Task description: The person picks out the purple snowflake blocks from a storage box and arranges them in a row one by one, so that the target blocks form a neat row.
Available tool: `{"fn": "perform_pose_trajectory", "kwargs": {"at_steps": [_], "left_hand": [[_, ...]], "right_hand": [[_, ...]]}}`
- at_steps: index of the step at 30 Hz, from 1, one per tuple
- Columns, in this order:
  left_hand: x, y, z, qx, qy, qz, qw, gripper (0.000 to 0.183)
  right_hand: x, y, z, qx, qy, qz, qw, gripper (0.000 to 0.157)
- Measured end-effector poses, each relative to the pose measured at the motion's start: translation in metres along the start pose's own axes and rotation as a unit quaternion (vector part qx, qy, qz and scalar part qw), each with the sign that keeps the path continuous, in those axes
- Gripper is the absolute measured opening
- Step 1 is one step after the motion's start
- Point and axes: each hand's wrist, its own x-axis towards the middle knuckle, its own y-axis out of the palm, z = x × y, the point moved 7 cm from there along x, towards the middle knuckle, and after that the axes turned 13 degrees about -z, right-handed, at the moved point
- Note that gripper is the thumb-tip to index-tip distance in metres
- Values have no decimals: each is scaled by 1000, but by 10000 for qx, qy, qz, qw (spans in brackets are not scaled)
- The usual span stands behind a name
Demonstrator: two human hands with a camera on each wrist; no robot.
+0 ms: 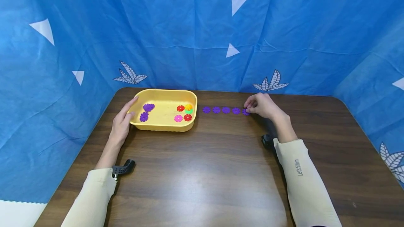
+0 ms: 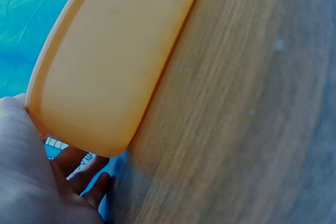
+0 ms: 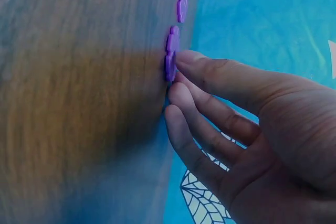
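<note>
A blue curtain [image 1: 195, 20], showing five white triangles and three leaf prints in the head view, stands behind and beside the brown table [image 1: 195, 164]. Two pale sleeves [image 1: 304, 185] reach over it from the near side. The one yellow tray [image 1: 162, 128] lies near the far edge, left of middle, its long axis running left to right. The left hand [image 1: 121, 123] grips its left rim, thumb over the edge. The right hand [image 1: 265, 107] pinches a purple disc [image 1: 246, 112] at the table, partly covering it. Two black wrist mounts [image 1: 124, 167] jut inward.

That disc ends a row of five purple discs [image 1: 226, 110], flat and slightly apart, stretching rightward from beside the tray. Inside, at right, lie two red discs [image 1: 187, 117], one pink [image 1: 178, 118], one yellow [image 1: 188, 107] overlapping one green [image 1: 189, 111]; at left, two purple clusters [image 1: 143, 117] overlap too much to count.
</note>
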Motion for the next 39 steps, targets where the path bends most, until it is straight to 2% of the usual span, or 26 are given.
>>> {"fn": "perform_pose_trajectory", "kwargs": {"at_steps": [9,15,20,27,39], "left_hand": [[0,-1,1,42,-56,-29,10000,56],[1,-2,-2,-59,60,-1,10000,55],[1,-2,-2,-106,52,22,9999,54],[1,1,0,-100,-10,-8,9999,55],[1,8,0,-201,-5,-8,9998,55]], "right_hand": [[3,0,2,-104,-139,-268,9995,10],[10,3,12,-154,-369,-805,9959,11],[18,3,30,53,-471,-1234,9912,14],[31,1,66,800,-652,-1854,9772,17],[47,20,122,1145,-847,-1911,9712,16]]}}
